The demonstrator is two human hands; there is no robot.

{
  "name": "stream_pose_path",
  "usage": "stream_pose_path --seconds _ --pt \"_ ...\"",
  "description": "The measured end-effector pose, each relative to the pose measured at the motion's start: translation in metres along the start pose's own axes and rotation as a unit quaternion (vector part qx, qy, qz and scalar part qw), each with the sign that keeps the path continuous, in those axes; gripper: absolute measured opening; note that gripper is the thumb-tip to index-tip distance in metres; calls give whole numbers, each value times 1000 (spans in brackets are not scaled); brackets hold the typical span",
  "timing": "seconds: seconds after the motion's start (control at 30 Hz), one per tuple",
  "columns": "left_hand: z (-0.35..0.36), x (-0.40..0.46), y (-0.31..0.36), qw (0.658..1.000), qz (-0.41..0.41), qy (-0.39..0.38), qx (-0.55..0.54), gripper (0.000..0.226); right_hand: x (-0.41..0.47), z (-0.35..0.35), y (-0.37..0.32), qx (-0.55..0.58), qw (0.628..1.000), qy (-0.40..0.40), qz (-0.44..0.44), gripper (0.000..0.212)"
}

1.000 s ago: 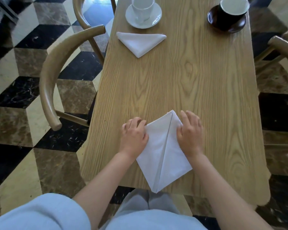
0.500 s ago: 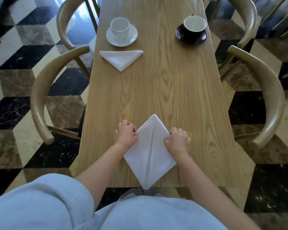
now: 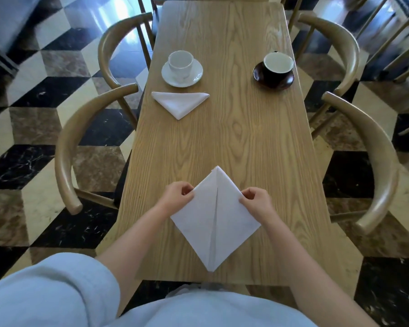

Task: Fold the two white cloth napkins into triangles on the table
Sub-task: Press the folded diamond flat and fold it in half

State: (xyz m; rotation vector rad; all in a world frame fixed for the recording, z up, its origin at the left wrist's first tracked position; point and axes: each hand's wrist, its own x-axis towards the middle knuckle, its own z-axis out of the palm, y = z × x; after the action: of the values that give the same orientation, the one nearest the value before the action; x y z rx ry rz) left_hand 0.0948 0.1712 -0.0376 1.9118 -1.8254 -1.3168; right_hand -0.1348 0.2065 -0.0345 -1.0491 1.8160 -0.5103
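A white napkin lies near the front edge of the wooden table, folded into a kite shape with a seam down its middle and its long point toward me. My left hand pinches its upper left edge. My right hand pinches its upper right edge. A second white napkin lies farther back on the left, folded flat into a triangle with its point toward me.
A white cup on a white saucer stands behind the folded triangle. A dark cup on a dark saucer stands at the back right. Curved wooden chairs flank both long sides of the table.
My view has tilted up, showing more of the table. Both hands went from lying flat on the near napkin to pinching its upper edges.
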Motion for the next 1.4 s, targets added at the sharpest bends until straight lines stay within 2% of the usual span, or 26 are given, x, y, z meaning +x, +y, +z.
stream_pose_path --seconds 0.07,0.13,0.23,0.33,0.43,0.5,0.57,0.6,0.67,0.73,0.9,0.97,1.1,1.2,1.33,1.4 --pt "-16 1 16 994 70 81 -9 6 3 -14 -25 7 996 55 -68 7" --pt "-36 0 35 973 163 165 -8 5 1 -30 -49 -7 979 127 -156 4" --pt "-59 -4 57 922 292 253 23 2 -8 -52 -73 -64 914 246 -316 2" --pt "-63 -11 59 889 360 278 58 5 -18 -60 -70 -141 866 288 -383 9" --pt "-47 -22 38 878 383 262 119 9 -28 -53 -39 -229 843 264 -408 12" --pt "-29 -32 8 896 366 176 181 13 -34 -42 -6 -316 840 196 -394 18" --pt "-8 -44 -24 929 294 52 218 24 -42 -25 31 -380 852 115 -341 32" --pt "3 -52 -39 942 254 17 217 30 -46 -18 47 -390 861 95 -311 38" --pt "18 -63 -57 955 213 30 203 30 -52 -9 67 -363 889 100 -259 40" --pt "26 -68 -61 960 200 81 177 24 -52 -4 72 -323 908 128 -233 39" --pt "41 -50 -36 956 146 232 103 27 -32 15 54 -308 902 174 -249 33" --pt "54 -34 -18 946 147 263 117 31 -19 27 38 -324 896 162 -258 40" --pt "85 -4 10 951 134 196 199 53 11 51 29 -354 896 89 -253 51" --pt "94 7 -7 953 95 156 243 60 24 50 50 -397 890 46 -220 56" --pt "91 9 -34 944 67 160 279 65 21 34 66 -411 896 112 -126 67" --pt "94 10 -34 945 54 166 275 68 21 38 65 -404 901 133 -90 65"
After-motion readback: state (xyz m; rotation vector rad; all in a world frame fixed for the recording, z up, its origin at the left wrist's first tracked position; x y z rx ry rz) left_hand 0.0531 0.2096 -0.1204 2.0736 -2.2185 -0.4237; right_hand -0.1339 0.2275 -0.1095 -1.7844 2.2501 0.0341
